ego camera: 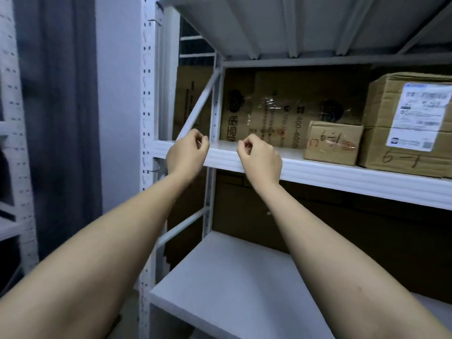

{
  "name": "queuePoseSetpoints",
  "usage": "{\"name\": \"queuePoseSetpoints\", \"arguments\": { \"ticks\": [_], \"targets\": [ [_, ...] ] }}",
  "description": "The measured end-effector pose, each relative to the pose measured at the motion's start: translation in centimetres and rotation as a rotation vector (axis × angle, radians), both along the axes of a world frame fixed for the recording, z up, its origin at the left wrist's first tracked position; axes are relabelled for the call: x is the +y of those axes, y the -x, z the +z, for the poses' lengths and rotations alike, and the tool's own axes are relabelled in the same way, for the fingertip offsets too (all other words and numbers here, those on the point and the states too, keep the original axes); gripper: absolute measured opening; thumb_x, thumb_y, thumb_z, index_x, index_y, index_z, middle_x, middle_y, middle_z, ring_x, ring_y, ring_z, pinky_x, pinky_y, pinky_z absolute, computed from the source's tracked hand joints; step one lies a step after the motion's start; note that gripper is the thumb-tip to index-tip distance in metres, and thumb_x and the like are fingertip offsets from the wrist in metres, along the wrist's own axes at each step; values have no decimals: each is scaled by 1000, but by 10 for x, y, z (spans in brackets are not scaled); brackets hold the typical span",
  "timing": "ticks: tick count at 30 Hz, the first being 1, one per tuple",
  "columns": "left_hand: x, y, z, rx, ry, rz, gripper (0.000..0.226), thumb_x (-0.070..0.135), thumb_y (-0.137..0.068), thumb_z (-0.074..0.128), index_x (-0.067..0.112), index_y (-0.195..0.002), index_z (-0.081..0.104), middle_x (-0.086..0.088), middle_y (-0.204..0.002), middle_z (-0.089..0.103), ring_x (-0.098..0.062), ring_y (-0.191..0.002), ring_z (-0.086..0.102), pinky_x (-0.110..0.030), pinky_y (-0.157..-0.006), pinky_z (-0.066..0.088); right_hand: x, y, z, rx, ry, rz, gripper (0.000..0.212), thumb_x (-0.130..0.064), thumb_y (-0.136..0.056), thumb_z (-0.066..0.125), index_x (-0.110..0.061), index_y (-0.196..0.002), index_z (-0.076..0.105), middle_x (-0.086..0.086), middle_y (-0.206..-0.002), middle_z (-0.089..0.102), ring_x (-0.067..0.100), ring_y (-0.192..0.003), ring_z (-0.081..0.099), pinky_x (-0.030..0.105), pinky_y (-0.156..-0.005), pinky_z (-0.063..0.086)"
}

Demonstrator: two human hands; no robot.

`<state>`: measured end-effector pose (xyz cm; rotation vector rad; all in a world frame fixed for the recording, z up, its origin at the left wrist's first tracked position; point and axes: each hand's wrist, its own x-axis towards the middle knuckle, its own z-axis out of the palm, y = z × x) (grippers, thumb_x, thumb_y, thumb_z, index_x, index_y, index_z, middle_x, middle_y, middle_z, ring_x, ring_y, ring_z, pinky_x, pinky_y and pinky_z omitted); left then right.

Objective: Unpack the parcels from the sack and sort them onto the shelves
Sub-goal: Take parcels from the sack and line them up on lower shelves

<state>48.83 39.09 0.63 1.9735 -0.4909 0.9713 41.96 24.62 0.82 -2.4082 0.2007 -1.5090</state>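
Both bare forearms are reaching up to the front edge of a white shelf (342,178), holding nothing.

Fingers of the left hand (187,154) and the right hand (260,159) are curling loosely inward, thumb tips near forefingers, gripping nothing that shows; whether they are touching the edge I cannot tell. On that shelf, a small parcel (332,143) with red handwriting is sitting just beside a large parcel (406,123) bearing a white label, well right of the hands. Flattened cardboard (281,106) is lining the back. A lower shelf (232,285) is lying beneath, with a grey curtain (58,118) hanging at left.
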Motion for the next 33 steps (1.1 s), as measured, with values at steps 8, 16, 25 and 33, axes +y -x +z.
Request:
{"name": "queuePoseSetpoints", "arguments": {
  "ticks": [8, 16, 25, 33],
  "targets": [
    [190, -38, -60, 199, -12, 220, 28, 36, -94, 36, 18, -85, 56, 0, -79, 67, -23, -74, 60, -33, -64, 45, 155, -76, -58, 162, -17, 197, 25, -39, -94, 44, -19, -91, 60, 1, -77, 60, 29, -77, 61, 30, -58, 33],
    [382, -68, -158, 538, -12, 362, 35, 38, -95, 36, 16, -93, 63, -4, -90, 69, -29, -88, 62, -37, -78, 49, 314, -133, -156, 441, -83, 315, 27, -34, -93, 41, -17, -89, 61, 8, -84, 66, 31, -77, 59, 33, -63, 44],
    [522, -75, -276, 927, 100, 406, 19, 34, -94, 45, 21, -87, 57, -4, -91, 71, -24, -85, 67, -42, -85, 54, 442, -184, -276, 818, 15, 441, 24, -31, -94, 43, -15, -97, 60, 15, -100, 67, 37, -92, 62, 35, -70, 44],
    [593, -112, -375, 1136, 196, 476, 22, 26, -97, 48, 6, -101, 57, -21, -109, 66, -36, -101, 62, -41, -92, 49, 531, -246, -371, 1041, 84, 584, 25, -31, -95, 42, -17, -106, 60, 11, -104, 68, 34, -96, 63, 36, -75, 48]
  ]
}}
